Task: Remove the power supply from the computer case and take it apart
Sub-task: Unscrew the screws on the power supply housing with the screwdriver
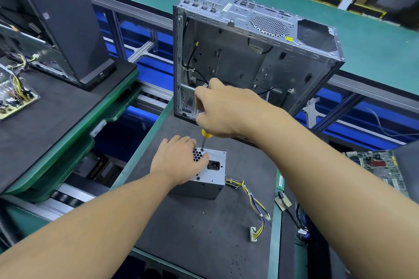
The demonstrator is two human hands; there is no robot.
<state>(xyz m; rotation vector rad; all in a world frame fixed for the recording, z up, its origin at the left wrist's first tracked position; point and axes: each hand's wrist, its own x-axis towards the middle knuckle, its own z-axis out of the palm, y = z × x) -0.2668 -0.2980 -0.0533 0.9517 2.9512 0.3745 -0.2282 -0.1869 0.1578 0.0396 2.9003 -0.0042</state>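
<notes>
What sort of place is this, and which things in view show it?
Probably an electronics disassembly line in a workshop: a roller conveyor carries green-edged trays, a stripped computer case stands behind a removed power supply, and a bare circuit board lies on the next tray.

Only one word can be read: "PRIME", in pale slanted letters on a dark box (98,168) lying below the green trays (68,142), at about nine o'clock from the power supply (210,180). On the computer case (249,63), a yellow sticker (289,38) at two o'clock and a white label (227,7) at twelve carry print too small to read.
</notes>
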